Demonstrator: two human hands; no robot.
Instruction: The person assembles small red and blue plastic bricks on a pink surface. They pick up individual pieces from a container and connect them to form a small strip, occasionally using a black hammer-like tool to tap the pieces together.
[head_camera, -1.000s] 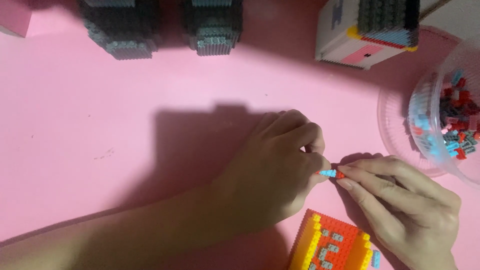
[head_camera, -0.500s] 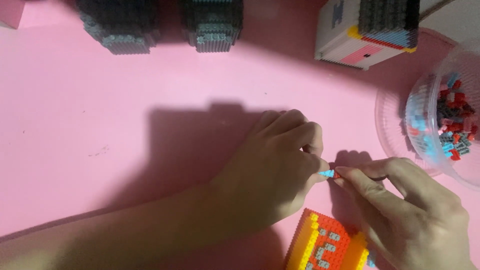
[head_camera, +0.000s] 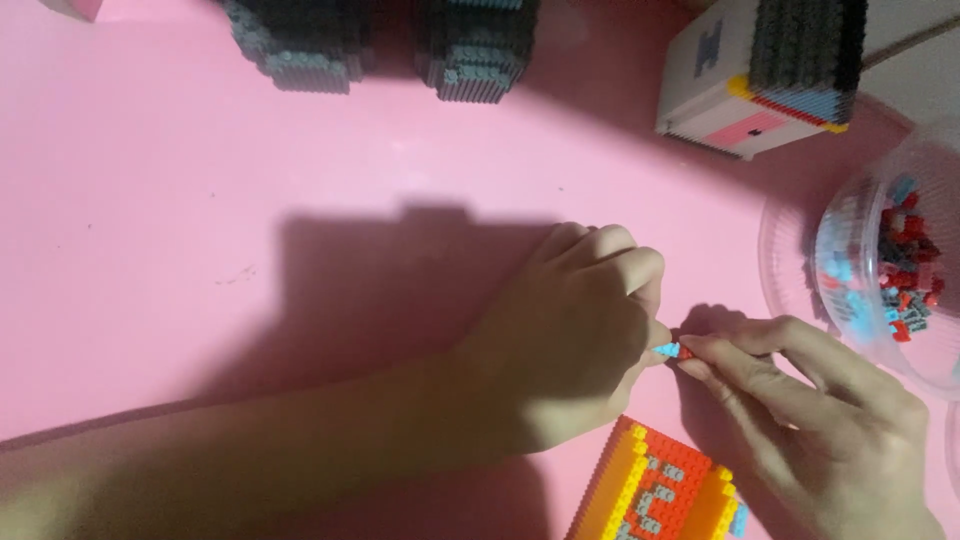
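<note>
Over the pink table (head_camera: 200, 200), the left hand (head_camera: 565, 330) and the right hand (head_camera: 820, 420) meet fingertip to fingertip, both pinched shut on a tiny blue and red plastic brick piece (head_camera: 672, 351) held between them just above the surface. Below the hands, at the bottom edge, lies an orange and yellow flat brick panel with grey studs (head_camera: 660, 490). To the right stands a clear plastic bowl of loose red, blue and grey bricks (head_camera: 890, 270). At the top sit 2 dark grey brick blocks (head_camera: 300, 45) and a white, pink and black brick model (head_camera: 760, 75).
</note>
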